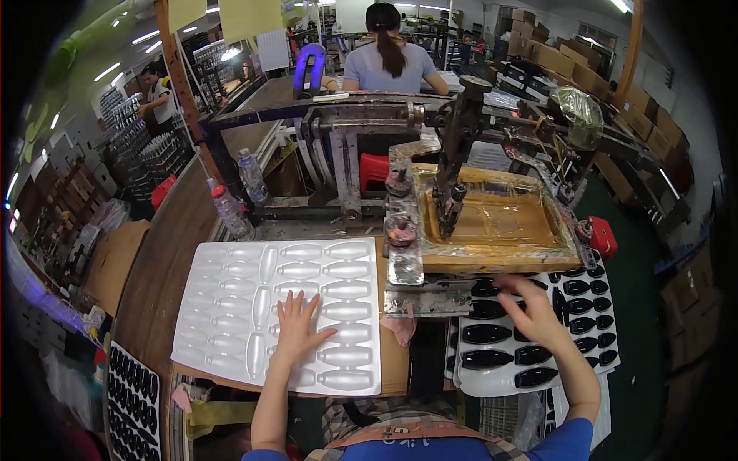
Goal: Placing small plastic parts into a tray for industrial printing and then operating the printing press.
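Observation:
My left hand (296, 326) lies flat, fingers spread, on a white moulded plastic tray (231, 307) with rows of oval pockets that look unfilled. My right hand (530, 307) reaches over a second white tray (480, 380) holding several glossy black oval pieces (486, 333); its fingers sit just below the front edge of a wooden-framed printing screen (496, 257). I cannot tell whether the right fingers pinch one of the black pieces. Both forearms enter from the bottom edge.
A metal screen-printing machine (369, 146) with a squeegee arm (453, 177) stands behind the trays. Two plastic bottles (242, 192) stand at the left of it. Another tray of black pieces (132, 403) sits lower left. A person (388, 61) works with their back turned, another (157, 96) at far left.

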A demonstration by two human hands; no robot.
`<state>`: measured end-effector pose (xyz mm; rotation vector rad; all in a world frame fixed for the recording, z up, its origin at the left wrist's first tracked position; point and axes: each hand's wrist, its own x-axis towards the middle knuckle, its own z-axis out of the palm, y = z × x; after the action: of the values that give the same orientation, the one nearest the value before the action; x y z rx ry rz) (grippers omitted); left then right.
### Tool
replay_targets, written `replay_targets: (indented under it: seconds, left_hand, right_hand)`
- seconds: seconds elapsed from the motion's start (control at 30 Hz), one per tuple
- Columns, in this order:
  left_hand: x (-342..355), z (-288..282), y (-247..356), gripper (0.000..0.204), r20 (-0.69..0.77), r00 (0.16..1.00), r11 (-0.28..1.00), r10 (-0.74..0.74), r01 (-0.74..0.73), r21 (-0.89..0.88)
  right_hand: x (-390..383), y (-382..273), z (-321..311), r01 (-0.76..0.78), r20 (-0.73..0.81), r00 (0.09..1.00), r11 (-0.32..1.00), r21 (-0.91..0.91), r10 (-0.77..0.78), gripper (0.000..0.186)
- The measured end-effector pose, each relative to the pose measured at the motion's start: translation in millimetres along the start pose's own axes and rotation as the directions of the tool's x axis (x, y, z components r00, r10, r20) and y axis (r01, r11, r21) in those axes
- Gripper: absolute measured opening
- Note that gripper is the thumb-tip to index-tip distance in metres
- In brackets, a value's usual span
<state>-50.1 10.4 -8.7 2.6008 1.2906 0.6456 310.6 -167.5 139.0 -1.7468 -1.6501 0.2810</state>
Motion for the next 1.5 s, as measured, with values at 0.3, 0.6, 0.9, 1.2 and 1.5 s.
replay_targets:
  seconds: [0.3,0.6,0.9,1.2,1.5]
  left_hand:
    - [-16.4,17.1,5.2,0.073,0.016,0.99,0.99,-0.143,0.143,0.007]
    - [28.5,-36.7,39.5,0.038,-0.342,0.94,0.959,0.007,-0.103,-0.264]
    - [169.4,9.4,79.7,0.021,-0.411,0.83,0.861,0.377,-0.478,-0.176]
    - [196.4,-3.9,50.2,0.021,-0.123,0.984,0.427,-0.132,-0.056,-0.902]
    - [148.6,32.9,-30.4,0.02,-0.055,0.925,0.436,-0.375,0.124,-0.891]
  right_hand:
    - [-59.2,2.0,22.1,0.182,0.381,0.925,0.895,-0.408,-0.015,0.034]
    - [-57.2,7.5,-19.0,-0.42,0.185,0.885,0.904,-0.081,0.428,0.045]
    - [-14.6,31.1,-21.1,-0.099,-0.067,0.992,0.986,0.136,0.109,0.053]
    - [71.1,6.3,51.2,0.008,0.226,0.974,0.995,0.095,-0.029,0.056]
    - [50.7,11.5,41.4,0.099,0.157,0.982,0.995,0.032,-0.103,0.039]
